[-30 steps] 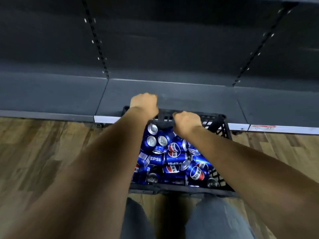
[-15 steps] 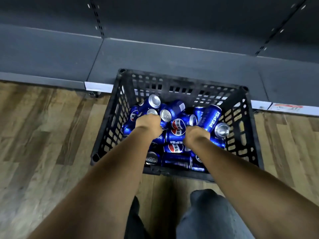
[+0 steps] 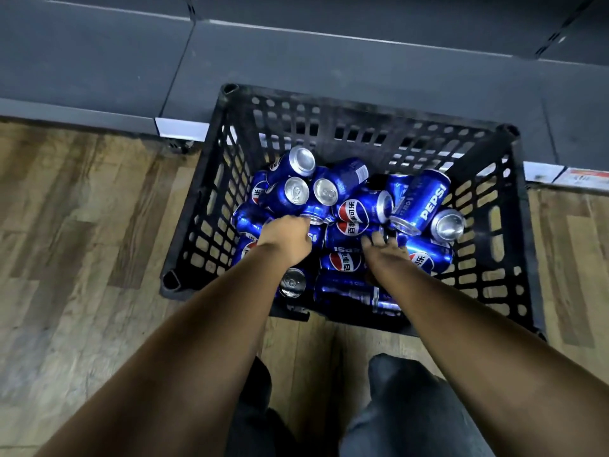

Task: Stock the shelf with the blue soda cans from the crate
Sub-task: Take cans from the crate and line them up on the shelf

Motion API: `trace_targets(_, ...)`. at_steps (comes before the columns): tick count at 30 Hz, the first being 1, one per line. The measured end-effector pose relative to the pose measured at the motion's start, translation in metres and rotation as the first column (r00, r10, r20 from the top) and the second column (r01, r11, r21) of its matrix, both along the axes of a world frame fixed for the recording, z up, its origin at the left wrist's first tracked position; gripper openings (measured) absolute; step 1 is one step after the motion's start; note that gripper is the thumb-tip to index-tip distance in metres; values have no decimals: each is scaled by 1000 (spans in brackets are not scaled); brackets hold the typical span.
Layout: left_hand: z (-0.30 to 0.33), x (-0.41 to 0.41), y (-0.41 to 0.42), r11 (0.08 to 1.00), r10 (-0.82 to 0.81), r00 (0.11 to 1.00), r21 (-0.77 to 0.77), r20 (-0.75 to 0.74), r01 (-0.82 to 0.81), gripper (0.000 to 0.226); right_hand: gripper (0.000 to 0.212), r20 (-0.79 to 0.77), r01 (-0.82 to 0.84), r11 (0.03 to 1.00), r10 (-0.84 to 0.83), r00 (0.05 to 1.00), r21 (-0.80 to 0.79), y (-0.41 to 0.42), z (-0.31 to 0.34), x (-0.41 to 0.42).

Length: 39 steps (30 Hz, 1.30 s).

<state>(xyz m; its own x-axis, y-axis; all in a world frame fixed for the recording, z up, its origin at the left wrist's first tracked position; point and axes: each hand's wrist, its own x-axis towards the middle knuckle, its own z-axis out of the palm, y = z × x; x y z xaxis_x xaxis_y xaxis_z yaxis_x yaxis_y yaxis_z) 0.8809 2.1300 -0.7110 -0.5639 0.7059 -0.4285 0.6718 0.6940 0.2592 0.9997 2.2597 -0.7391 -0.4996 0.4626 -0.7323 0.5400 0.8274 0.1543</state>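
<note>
A black plastic crate (image 3: 514,206) stands on the floor against the low grey shelf (image 3: 329,64). It holds several blue soda cans (image 3: 420,201) piled loosely, some upright, some lying. Both my arms reach down into it. My left hand (image 3: 286,238) is on the left of the pile, its fingers curled down over a can (image 3: 313,216) whose silver top shows just past them. My right hand (image 3: 379,247) is in the middle, fingers spread and curled round a lying can (image 3: 425,258). Neither can is lifted off the pile.
The floor (image 3: 82,242) is of wood-look planks on both sides of the crate. My knees in dark trousers (image 3: 405,407) are right below the crate. White price strips (image 3: 179,128) run along the shelf's front edge, with a red-marked label (image 3: 586,176) at the right.
My hands left the crate's far rim and went down into the cans. The crate now lies closer to me and my view has tilted down onto it.
</note>
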Motion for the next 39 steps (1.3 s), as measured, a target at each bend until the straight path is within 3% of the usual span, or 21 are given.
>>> trace_targets(4, -9, -2, -3, 998, 68, 996, -3, 58, -68, 25, 95, 23, 1, 1000, -2, 1000, 32, 1, -2, -3)
trace_targets(11, -11, -13, -1, 997, 63, 988, -44, 142, -57, 19, 70, 159, -45, 992, 26, 987, 118, 8, 3, -12)
trace_targets(15, -6, -24, 1, 995, 97, 976, -22, 196, -94, 19, 77, 215, -8, 985, -30, 976, 172, 8, 14, -15)
trace_targets(20, 10, -31, -3, 954, 265, 916, 54, 300, -294, 22, 86, 109, 319, 937, -336, 936, 145, 18, 34, 3)
trace_targets(22, 24, -34, -8, 943, 304, 904, 42, 300, -331, 24, 53, 10, 429, 903, -429, 903, 22, 22, 43, 9)
trace_targets(23, 33, -36, -11, 939, 316, 899, 33, 304, -342, 25, 40, -35, 449, 893, -450, 893, -30, 22, 52, 11)
trace_targets(27, 86, -33, -20, 924, 362, 856, -22, 369, -382, 23, 40, -95, 382, 923, -384, 919, -40, 17, 108, 19)
trace_targets(29, 123, -29, -22, 897, 413, 804, -38, 427, -440, 19, 61, -36, 330, 944, -329, 944, 5, 12, 154, 16)
trace_targets(31, 163, -26, -22, 829, 496, 674, -65, 547, -556, 13, 83, 18, 305, 952, -306, 952, 28, 6, 199, 11)
trace_targets(34, 228, -24, -23, 726, 576, 484, -139, 659, -674, 14, 88, -9, 318, 948, -319, 948, -4, 2, 267, 7)
trace_targets(39, 338, -15, -21, 657, 602, 341, -205, 722, -726, 15, 83, -169, 451, 883, -468, 868, -130, -5, 378, 5)
